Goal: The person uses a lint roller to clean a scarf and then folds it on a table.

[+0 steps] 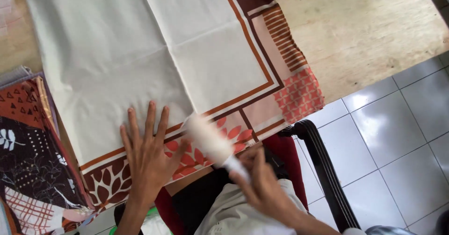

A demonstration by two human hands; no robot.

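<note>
Item one: we see no box, bin or tray in view; the only bearing surface is the wooden table (374,34), which carries the cloths.

Item two: cream cloth (140,48) with a border of brown and orange bands and red leaf prints, spread flat across the table, faint fold creases crossing its middle. Its near edge hangs just over the table's front edge.

Item three: left hand (147,158), fingers spread wide, palm pressed flat on the cloth's leaf border near the near edge.

Item four: right hand (262,183), fingers curled around the handle of a white roller (208,139). The roller's head lies over the leaf border just beside the left hand's thumb; it is blurred, so we cannot tell whether it touches the fabric.

Item five: stack of patterned cloths (28,160) in brown, rust and pink, at the table's left, touching the cream cloth's left edge.

Item six: dark chair frame with red seat (318,155), below the table's front edge, close by the right hand.

Item seven: open room. Bare wood lies to the right of the cloth; pale tiled floor (402,137) opens beyond the table's right corner.
</note>
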